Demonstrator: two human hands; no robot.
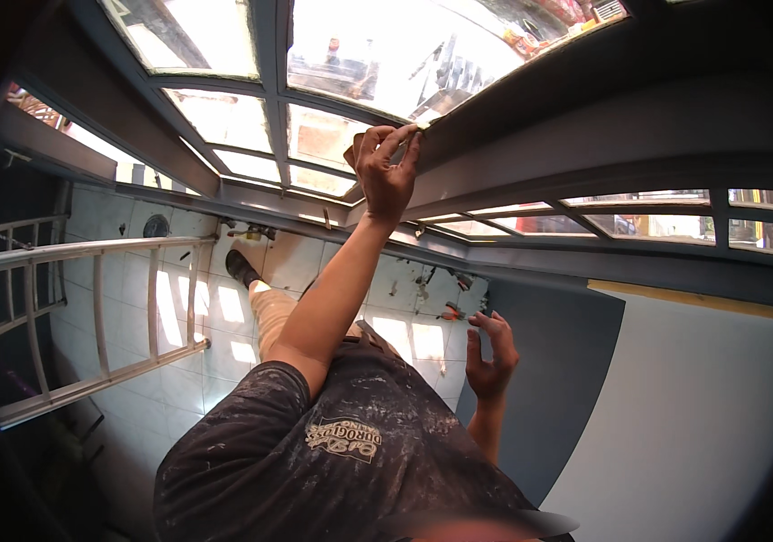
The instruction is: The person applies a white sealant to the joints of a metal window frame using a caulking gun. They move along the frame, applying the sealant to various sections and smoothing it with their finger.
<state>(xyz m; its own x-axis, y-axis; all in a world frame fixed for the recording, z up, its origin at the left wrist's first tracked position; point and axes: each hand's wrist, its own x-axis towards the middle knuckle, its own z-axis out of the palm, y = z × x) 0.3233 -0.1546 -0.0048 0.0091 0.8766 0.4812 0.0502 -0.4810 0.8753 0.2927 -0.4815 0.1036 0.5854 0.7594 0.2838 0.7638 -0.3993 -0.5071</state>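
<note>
My left hand is raised to the lower corner of a large window pane. Its thumb and index finger are pinched close together against the grey window frame. A small pale bit shows by the fingertips, but I cannot make out what it is. Lower and to the right, my right hand hovers in front of my body. Its fingers are bent and apart from the thumb, with nothing visible between them.
A metal ladder stands at the left. Small tools and debris lie on the white tiled floor below the windows. On the right is a wall painted dark grey and pale. My shoe rests near the window wall.
</note>
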